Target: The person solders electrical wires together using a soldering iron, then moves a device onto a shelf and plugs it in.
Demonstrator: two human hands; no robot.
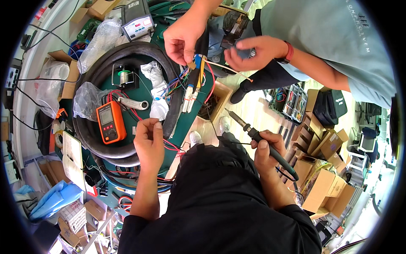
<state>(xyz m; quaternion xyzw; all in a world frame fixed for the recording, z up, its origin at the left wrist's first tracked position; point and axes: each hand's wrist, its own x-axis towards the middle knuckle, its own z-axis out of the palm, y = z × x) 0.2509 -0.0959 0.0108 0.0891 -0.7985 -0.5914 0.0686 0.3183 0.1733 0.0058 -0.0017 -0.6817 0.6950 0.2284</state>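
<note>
Green table [184, 127] left. Right hand [267, 152] grips iron [255, 134], slanting far-left toward cable [193, 78]; left hand [150, 142] nearer cable, fingertips together, anything pinched unclear.

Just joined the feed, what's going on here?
The person's right hand holds a soldering iron, its tip in the air, apart from the cable. The left hand is by the lower end of a white packet; whether it grips anything is too small to tell. A co-worker's hand is at the cable. An orange meter lies left of the left hand.
</note>
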